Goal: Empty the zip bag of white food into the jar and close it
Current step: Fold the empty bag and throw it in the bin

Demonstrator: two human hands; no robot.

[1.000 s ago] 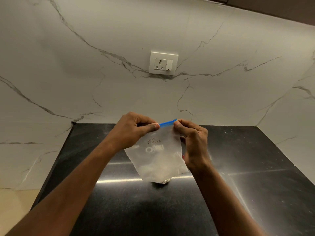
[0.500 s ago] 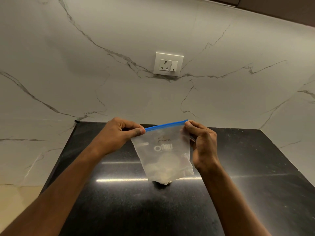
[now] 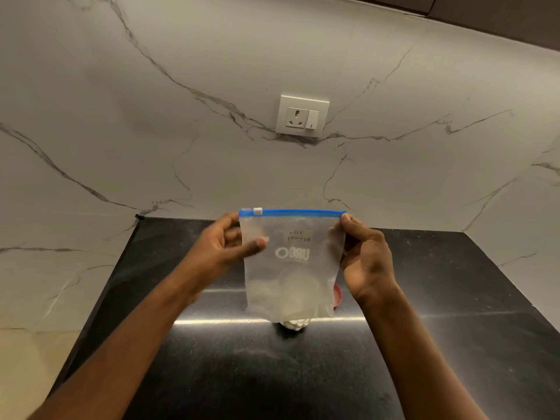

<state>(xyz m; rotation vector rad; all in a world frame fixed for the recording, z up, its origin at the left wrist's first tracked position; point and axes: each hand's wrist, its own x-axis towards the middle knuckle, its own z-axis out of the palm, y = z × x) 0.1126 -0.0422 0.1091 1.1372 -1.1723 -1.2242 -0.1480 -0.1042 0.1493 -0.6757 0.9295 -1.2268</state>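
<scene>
Nearest: two bare forearms reaching in over a black polished countertop [image 3: 454, 344]. Held up between them, above the counter, a clear zip bag [image 3: 292, 265] with a blue zip strip [image 3: 297, 212] and a white slider [image 3: 258, 211] parked at its left end. Left hand [image 3: 225, 248] loosely cupped at the bag's left edge, thumb pressed on the front film. Right hand [image 3: 365, 262] pinching the top right corner just under the strip. Thin, limp, likely slick film; white powder pooled low, so bottom-heavy and floppy. Best gripped at the stiffer strip, never mid-panel. Behind the bag, mostly hidden: something white [image 3: 295, 323] and a red edge [image 3: 337, 295], probably jar and lid. Farthest: marble backsplash with a wall socket [image 3: 302, 116].
</scene>
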